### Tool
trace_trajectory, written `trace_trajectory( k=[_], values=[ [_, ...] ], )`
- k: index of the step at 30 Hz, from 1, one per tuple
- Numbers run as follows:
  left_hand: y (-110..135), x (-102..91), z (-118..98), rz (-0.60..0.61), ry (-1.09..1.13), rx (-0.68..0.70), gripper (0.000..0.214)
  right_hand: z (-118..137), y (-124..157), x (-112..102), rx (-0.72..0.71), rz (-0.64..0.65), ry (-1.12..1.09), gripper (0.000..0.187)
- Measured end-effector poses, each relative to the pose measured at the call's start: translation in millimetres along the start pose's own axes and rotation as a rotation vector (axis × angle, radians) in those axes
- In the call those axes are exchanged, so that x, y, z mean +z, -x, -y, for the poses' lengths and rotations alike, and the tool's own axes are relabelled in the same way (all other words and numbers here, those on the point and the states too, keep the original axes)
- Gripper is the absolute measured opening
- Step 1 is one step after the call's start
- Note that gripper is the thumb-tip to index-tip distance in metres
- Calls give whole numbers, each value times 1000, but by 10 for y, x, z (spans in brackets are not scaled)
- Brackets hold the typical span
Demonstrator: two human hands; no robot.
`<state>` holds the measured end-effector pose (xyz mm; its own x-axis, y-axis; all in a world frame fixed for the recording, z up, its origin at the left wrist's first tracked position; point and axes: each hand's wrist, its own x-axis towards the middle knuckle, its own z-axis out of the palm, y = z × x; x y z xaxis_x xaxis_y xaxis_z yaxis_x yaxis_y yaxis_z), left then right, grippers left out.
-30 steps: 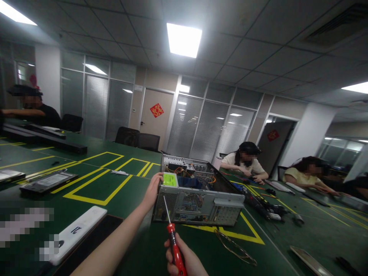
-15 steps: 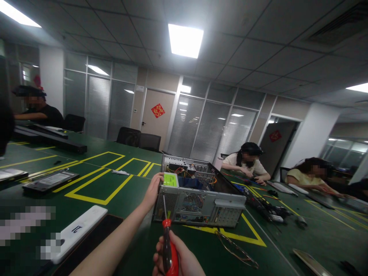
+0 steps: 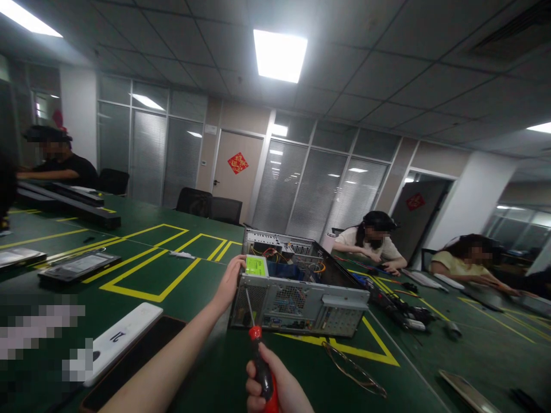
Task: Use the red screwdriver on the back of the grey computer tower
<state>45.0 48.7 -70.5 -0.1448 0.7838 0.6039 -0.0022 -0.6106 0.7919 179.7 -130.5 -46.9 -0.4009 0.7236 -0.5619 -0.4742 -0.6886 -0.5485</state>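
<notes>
An open desktop computer case (image 3: 301, 301) lies on the green table, rear panel facing me, cables and a green-labelled power supply (image 3: 256, 266) showing inside. My left hand (image 3: 229, 284) grips the case's near left top corner, next to the power supply. My right hand (image 3: 275, 390) is closed round the red and black handle of a screwdriver (image 3: 258, 344). Its metal shaft points up at the perforated rear panel near the left corner; whether the tip touches cannot be told.
A white label block (image 3: 116, 341) and a dark tablet lie at near left, a pair of glasses (image 3: 353, 370) at near right. Cables and parts (image 3: 400, 312) lie right of the case. Three other people sit at the table, one far left, two at right. Yellow tape marks boxes.
The right hand and screwdriver shifted slightly, dipping left then back, with the tip staying at the rear panel. The left hand kept its hold on the case corner.
</notes>
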Motion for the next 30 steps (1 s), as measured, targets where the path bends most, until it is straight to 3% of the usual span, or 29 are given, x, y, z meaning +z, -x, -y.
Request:
trace_trajectory(
  k=[4, 11, 16, 22, 28, 30],
  values=[
    [0, 4, 3, -6, 1, 2, 33, 22, 9, 24, -60, -83, -155, 52],
    [5, 3, -31, 3, 3, -11, 33, 73, -6, -52, -39, 22, -189, 53],
    [10, -1, -45, 6, -4, -4, 32, 49, 37, -22, 18, 60, -85, 46],
    [3, 3, -6, -2, 12, 11, 32, -31, -22, 86, -39, -15, -128, 47],
    [-10, 7, 23, -12, 9, 0, 33, -18, -112, -36, -5, 90, 51, 55],
    [-8, 6, 12, -10, 8, -10, 33, -3, -108, -79, 1, 133, 27, 48]
  ],
)
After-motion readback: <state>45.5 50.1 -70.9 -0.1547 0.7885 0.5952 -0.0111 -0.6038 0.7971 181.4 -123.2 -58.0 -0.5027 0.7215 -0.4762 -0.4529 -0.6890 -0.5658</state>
